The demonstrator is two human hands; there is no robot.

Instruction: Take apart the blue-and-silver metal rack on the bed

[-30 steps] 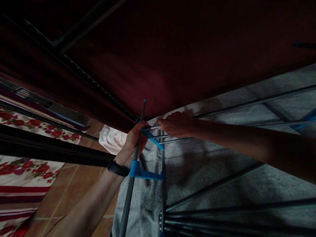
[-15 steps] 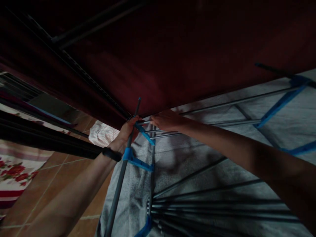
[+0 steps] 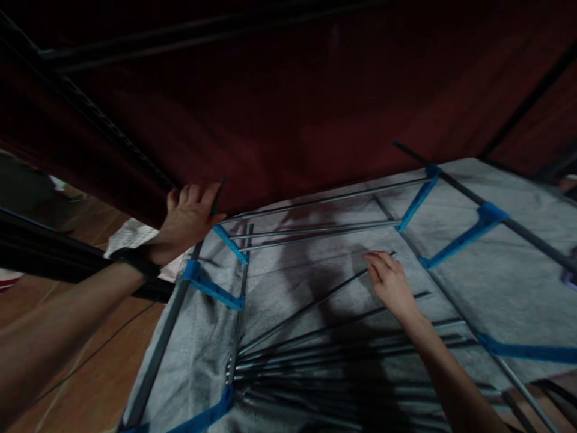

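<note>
My left hand (image 3: 192, 207) has its fingers spread over the upper end of a grey side tube (image 3: 169, 325) at the far left corner. The tube's tip shows between thumb and forefinger. Close beside it is a blue plastic bracket (image 3: 231, 243), with a second blue bracket (image 3: 214, 288) lower on the tube. My right hand (image 3: 390, 282) hovers over the middle, fingers loosely apart, by the far end of a loose metal rod (image 3: 311, 310). Whether it touches that rod I cannot tell. Crossbars (image 3: 315, 231) run between the left brackets and a blue bracket (image 3: 419, 198) on the right.
Several metal rods (image 3: 315, 361) fan out over a grey cloth (image 3: 288, 282). A dark red panel (image 3: 293, 132) stands behind. The right side tube (image 3: 541, 243) carries more blue brackets. Tiled floor (image 3: 103, 355) with a thin cable lies left. Something skin-toned with a dark strap shows lower right.
My right hand has left the crossbar end at the left corner and moved right, over the loose rods. My left hand's fingers have spread. The view has shifted right.
</note>
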